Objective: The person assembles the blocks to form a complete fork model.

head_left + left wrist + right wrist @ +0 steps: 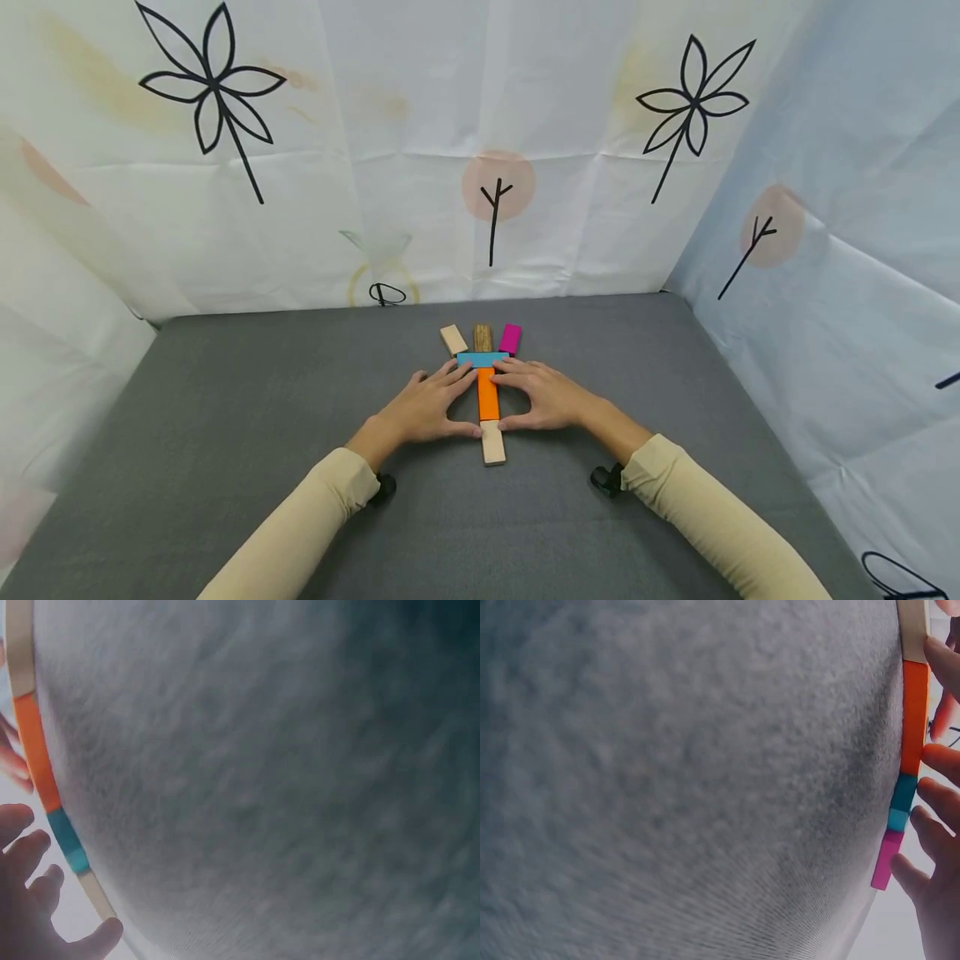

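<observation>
Flat wooden blocks lie in a figure on the grey table. An orange block (488,396) runs down from a crosswise blue block (483,360), with a plain wood block (493,448) below it. Above the blue one fan out another plain block (453,339), a dark brown block (482,337) and a magenta block (510,337). My left hand (429,406) spreads along the left side, fingertips at the blue block and thumb beside the lower plain block. On the other side, my right hand (546,395) mirrors it. Exact fingertip contact is hard to tell.
A white cloth wall (420,200) printed with plant drawings stands behind the table (262,433), and another cloth side (862,333) rises at the right. Black wrist cameras (606,481) sit under both sleeves.
</observation>
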{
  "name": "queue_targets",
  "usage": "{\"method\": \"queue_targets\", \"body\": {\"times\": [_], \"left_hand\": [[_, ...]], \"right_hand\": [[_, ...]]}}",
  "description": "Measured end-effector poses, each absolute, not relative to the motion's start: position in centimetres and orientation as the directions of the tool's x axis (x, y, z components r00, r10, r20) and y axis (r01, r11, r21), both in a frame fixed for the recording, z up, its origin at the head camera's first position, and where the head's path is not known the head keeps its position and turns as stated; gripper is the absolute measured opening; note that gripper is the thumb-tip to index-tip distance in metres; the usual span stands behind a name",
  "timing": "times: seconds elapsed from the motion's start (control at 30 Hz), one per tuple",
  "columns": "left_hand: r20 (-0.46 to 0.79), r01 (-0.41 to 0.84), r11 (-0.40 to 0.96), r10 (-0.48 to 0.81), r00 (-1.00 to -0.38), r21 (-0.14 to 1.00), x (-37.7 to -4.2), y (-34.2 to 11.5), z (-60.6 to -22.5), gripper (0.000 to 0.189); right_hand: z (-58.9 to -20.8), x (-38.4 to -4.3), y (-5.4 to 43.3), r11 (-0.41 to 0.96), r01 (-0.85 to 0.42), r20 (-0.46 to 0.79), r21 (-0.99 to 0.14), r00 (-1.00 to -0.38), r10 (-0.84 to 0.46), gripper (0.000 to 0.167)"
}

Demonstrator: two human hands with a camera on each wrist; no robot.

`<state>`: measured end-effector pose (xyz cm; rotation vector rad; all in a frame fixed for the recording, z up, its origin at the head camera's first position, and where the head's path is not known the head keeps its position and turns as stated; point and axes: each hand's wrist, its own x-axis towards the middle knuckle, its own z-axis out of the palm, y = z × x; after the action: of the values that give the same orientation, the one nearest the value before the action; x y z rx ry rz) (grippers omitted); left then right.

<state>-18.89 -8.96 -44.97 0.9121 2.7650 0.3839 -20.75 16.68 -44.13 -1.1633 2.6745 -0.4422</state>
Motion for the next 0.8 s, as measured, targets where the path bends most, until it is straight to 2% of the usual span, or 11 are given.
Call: {"method": "queue_targets", "body": {"times": [0.23,0.53,0.8], "left_hand": [[-0.090,0.553,0.780,0.598,-0.797,0.293,-18.7,-9.0,-45.4,0.097],[-0.061,0.568,0.773,0.606,-0.793,0.283,-18.8,-8.6,-45.5,0.094],[-0.069,0.563,0.775,0.603,-0.795,0.287,-19.0,-8.8,-45.4,0.090]], "right_hand": [[-44.2,-20.4,16.6,0.621,-0.710,-0.014,-0.332,-0.654,-0.756,0.075],[-43.9,-20.1,17.2,0.610,-0.724,0.036,-0.324,-0.653,-0.756,0.064],[-43.7,-19.5,18.8,0.637,-0.706,0.054,-0.310,-0.682,-0.729,0.061]]}}
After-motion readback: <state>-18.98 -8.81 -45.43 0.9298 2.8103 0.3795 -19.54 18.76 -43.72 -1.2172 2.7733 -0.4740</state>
